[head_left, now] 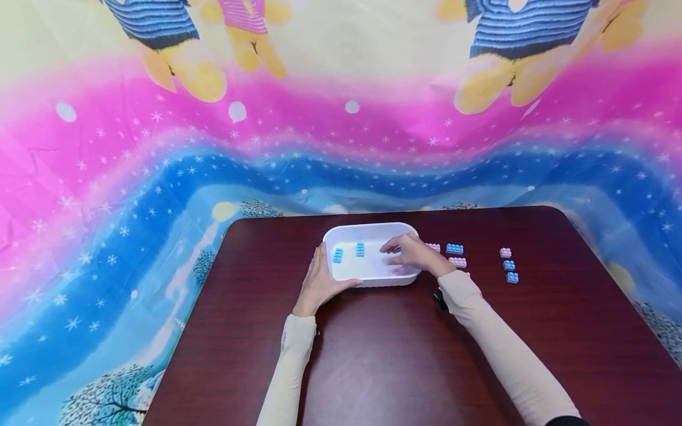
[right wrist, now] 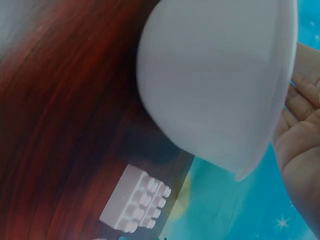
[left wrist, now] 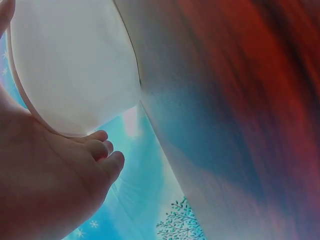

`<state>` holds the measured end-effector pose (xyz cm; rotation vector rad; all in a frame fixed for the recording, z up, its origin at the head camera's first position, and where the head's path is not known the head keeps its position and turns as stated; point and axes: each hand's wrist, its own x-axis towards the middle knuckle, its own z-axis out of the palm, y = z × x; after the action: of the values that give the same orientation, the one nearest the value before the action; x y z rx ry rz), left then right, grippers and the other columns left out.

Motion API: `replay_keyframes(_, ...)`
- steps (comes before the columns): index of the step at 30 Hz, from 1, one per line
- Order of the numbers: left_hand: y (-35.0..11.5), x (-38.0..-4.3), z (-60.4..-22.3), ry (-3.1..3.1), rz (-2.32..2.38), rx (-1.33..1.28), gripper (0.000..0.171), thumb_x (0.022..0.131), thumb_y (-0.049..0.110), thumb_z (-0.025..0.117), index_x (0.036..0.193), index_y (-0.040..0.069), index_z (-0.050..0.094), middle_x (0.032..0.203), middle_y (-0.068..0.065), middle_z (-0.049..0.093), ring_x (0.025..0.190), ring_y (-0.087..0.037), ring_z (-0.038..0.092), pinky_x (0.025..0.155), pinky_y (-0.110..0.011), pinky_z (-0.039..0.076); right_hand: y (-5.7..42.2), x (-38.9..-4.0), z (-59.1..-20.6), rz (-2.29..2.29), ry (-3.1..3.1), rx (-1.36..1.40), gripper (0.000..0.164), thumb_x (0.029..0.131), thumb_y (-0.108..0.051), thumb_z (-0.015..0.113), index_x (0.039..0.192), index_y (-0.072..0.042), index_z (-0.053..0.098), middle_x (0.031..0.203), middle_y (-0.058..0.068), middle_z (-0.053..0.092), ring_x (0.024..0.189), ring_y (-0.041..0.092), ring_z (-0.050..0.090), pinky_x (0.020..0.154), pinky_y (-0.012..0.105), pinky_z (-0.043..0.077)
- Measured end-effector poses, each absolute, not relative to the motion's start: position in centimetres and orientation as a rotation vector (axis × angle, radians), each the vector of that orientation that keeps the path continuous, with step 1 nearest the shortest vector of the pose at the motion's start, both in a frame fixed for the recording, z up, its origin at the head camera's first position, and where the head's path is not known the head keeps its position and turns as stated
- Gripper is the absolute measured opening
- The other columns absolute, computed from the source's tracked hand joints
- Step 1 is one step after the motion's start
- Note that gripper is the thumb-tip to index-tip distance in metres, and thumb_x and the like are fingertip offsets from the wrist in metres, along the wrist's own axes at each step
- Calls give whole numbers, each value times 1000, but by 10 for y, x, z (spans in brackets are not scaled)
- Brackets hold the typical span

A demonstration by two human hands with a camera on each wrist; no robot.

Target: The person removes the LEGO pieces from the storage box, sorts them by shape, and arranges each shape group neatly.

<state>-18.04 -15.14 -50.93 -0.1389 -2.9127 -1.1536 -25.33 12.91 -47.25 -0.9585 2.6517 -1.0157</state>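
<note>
A white plastic tub (head_left: pixel 373 279) stands near the table's far edge. My left hand (head_left: pixel 319 283) holds its left end, fingers along the end wall and thumb on the front rim. In the left wrist view, the fingertips (left wrist: pixel 118 159) show past the tub's end. My right hand (head_left: pixel 412 251) reaches over the right rim into the tub, its fingers loosely bent and apart, with nothing seen between them. Inside lie two blue toy bricks, one on the left (head_left: pixel 338 255) and one nearer the middle (head_left: pixel 360 249). Pink bricks (head_left: pixel 401 270) show below the right hand.
Right of the tub lie a blue brick (head_left: pixel 455 248) and pink bricks (head_left: pixel 457 262), one partly behind my right hand. Farther right, a small pink brick (head_left: pixel 505 252) and two small blue bricks (head_left: pixel 508 265) form a column. A patterned cloth (head_left: pixel 341 136) hangs behind the table (head_left: pixel 373 355).
</note>
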Motion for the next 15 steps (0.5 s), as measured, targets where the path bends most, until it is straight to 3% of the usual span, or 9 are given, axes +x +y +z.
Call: replay_keyframes(15, -152, -180, -509, -2912, -1144, -156, 137, 76, 60, 90, 170, 5, 7, 174, -24, 16, 160, -40, 18, 126, -56, 26, 133, -246, -477, -778, 2606, -947, 24, 86, 1, 84, 110, 4, 80, 106, 15, 79, 103, 30, 72, 95, 47, 58)
